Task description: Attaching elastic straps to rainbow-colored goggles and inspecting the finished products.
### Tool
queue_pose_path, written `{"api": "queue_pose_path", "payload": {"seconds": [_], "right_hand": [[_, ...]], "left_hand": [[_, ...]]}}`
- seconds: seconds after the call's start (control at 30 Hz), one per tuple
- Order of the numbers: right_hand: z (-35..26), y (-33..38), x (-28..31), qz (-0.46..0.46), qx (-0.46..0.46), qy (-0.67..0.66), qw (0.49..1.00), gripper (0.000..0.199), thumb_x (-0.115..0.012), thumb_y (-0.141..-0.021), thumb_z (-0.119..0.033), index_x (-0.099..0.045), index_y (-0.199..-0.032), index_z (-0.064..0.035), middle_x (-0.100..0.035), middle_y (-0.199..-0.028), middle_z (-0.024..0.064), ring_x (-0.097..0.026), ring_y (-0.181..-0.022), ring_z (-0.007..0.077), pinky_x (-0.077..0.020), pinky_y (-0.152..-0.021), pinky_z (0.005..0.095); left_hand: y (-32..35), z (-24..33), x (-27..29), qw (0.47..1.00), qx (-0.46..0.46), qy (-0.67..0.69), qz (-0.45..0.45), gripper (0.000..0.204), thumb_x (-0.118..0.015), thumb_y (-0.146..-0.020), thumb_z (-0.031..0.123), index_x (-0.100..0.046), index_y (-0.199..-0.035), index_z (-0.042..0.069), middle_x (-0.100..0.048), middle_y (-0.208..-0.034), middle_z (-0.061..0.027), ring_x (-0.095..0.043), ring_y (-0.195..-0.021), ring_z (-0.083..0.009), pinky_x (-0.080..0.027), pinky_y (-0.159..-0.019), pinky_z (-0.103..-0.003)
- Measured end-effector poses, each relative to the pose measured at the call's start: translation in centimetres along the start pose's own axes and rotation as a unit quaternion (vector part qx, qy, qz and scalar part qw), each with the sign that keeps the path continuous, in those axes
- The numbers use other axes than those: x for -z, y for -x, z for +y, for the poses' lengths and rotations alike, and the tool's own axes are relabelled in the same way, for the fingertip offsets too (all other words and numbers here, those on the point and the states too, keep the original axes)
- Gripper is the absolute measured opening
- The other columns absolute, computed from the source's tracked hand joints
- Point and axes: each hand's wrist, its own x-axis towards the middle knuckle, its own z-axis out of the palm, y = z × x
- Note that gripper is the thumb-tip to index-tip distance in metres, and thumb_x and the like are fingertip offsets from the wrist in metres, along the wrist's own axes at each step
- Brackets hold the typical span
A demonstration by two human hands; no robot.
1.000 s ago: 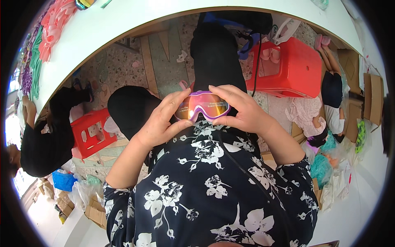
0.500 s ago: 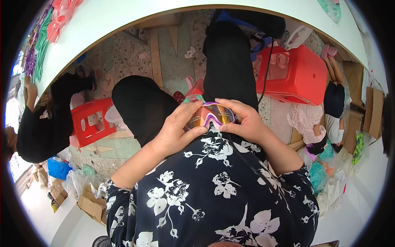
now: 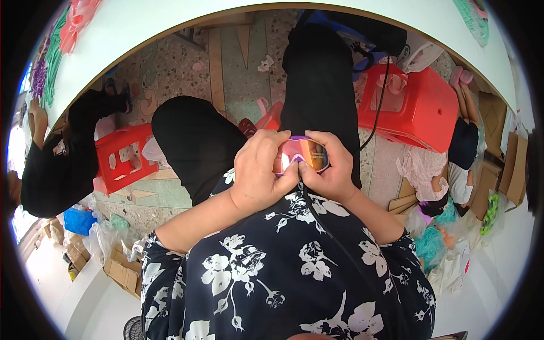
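A seated worker in a dark shirt (image 3: 283, 249) with white flowers holds a pair of purple-rimmed goggles (image 3: 300, 148) over the lap, lens turned up toward the face and nose notch pointing back at the body. The left hand (image 3: 259, 164) grips one end, its fingers curled over the far rim and covering part of the lens; the right hand (image 3: 333, 170) is closed around the other end in much the same way. Neither grip is released: both grasp the goggles, which are held clear of the white surface (image 3: 141, 34) curving across the top of the view.

The change of the last half second is in the thumbs. They sat apart along the lower rim; now they meet, or nearly so (the exact contact is too small to tell), at the nose notch. The left hand also hides more of the lens than it did. The shift suggests that the handling is now centred on the middle of the frame rather than its ends, with both hands bearing on the same spot.

Around the worker, a red stool (image 3: 428, 107) stands to the right, beyond the black trousers (image 3: 317, 73), and a second red seat (image 3: 107, 161) to the left, near a person in a black sleeve (image 3: 48, 187). Cardboard (image 3: 513, 170) stands at far right.
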Motion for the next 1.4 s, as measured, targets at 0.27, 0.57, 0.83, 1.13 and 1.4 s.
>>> {"api": "queue_pose_path", "payload": {"seconds": [0.27, 0.57, 0.83, 1.13, 1.4], "right_hand": [[1.8, 0.2, -0.6, 0.028, -0.005, -0.031, 0.999, 0.048, -0.074, -0.070, -0.006, -0.063, -0.116, 0.0031, -0.065, -0.097, 0.0098, -0.063, -0.084, 0.0151, -0.0522, -0.078, 0.0273], [1.1, 0.2, -0.5, 0.019, 0.006, 0.010, 1.000, 0.049, -0.076, -0.070, -0.008, -0.063, -0.117, 0.0014, -0.068, -0.101, 0.0120, -0.067, -0.088, 0.0181, -0.0539, -0.081, 0.0293], [-0.7, 0.3, 0.8, -0.065, -0.032, 0.029, 0.997, 0.054, -0.077, -0.074, -0.012, -0.062, -0.124, 0.0007, -0.067, -0.107, 0.0145, -0.068, -0.093, 0.0224, -0.0536, -0.084, 0.0322], [-0.6, -0.3, 3.3, -0.218, -0.072, -0.070, 0.971, 0.065, -0.077, -0.086, -0.026, -0.052, -0.139, 0.0010, -0.061, -0.122, 0.0163, -0.062, -0.110, 0.0255, -0.0481, -0.096, 0.0328], [-0.5, 0.0, 1.8, -0.160, -0.187, -0.181, 0.952, 0.059, -0.076, -0.087, -0.017, -0.053, -0.138, 0.0016, -0.061, -0.124, 0.0134, -0.061, -0.114, 0.0205, -0.0461, -0.099, 0.0311]], "left_hand": [[-0.1, -0.2, -0.6, 0.998, 0.052, 0.016, -0.032, 0.044, -0.072, -0.072, 0.007, -0.059, -0.113, -0.002, -0.060, -0.092, -0.0159, -0.061, -0.075, -0.0302, -0.051, -0.067, -0.036], [0.3, 0.0, 0.2, 0.993, 0.093, 0.033, -0.062, 0.043, -0.073, -0.078, 0.012, -0.058, -0.117, 0.000, -0.062, -0.098, -0.0160, -0.064, -0.084, -0.0313, -0.053, -0.075, -0.037], [0.8, -1.2, 3.9, 0.965, 0.084, 0.122, -0.214, 0.068, -0.080, -0.083, 0.024, -0.050, -0.138, -0.001, -0.060, -0.122, -0.0209, -0.062, -0.112, -0.0353, -0.051, -0.095, -0.041], [1.6, -1.3, 4.3, 0.951, 0.142, 0.169, -0.217, 0.065, -0.079, -0.085, 0.025, -0.050, -0.138, 0.001, -0.059, -0.121, -0.0192, -0.061, -0.112, -0.0324, -0.049, -0.097, -0.040], [1.3, -1.2, 3.1, 0.965, 0.132, 0.152, -0.167, 0.057, -0.075, -0.087, 0.024, -0.050, -0.132, -0.001, -0.060, -0.114, -0.0200, -0.062, -0.105, -0.0335, -0.050, -0.092, -0.041]]}}
